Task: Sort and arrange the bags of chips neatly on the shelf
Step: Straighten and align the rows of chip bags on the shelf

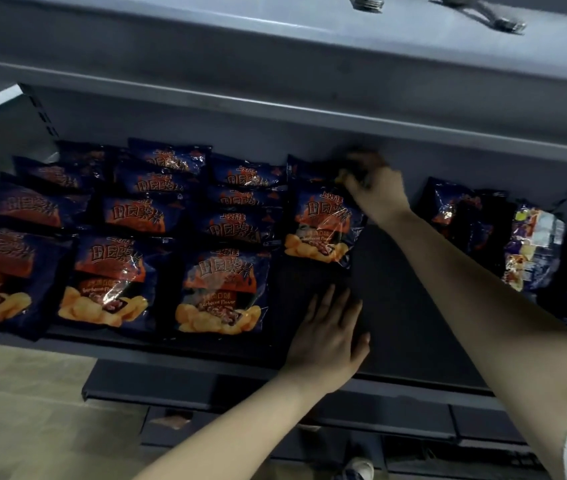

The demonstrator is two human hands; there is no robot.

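Several dark blue barbecue chip bags lie flat in overlapping columns on the dark shelf (396, 306). The front bag of the third column (223, 289) lies near the shelf edge. A fourth column holds one bag (323, 226) with another bag (309, 169) behind it. My right hand (375, 188) reaches to the back and its curled fingers grip the top of that rear bag; the hand is blurred. My left hand (327, 334) rests flat with straight fingers on the bare shelf in front of the fourth column.
At the right stand a loose dark blue bag (458, 209) and a purple and white bag (531, 247), with more bags at the far right edge. An upper shelf (275, 64) overhangs closely. Lower shelf rails and a tan floor (15, 410) lie below.
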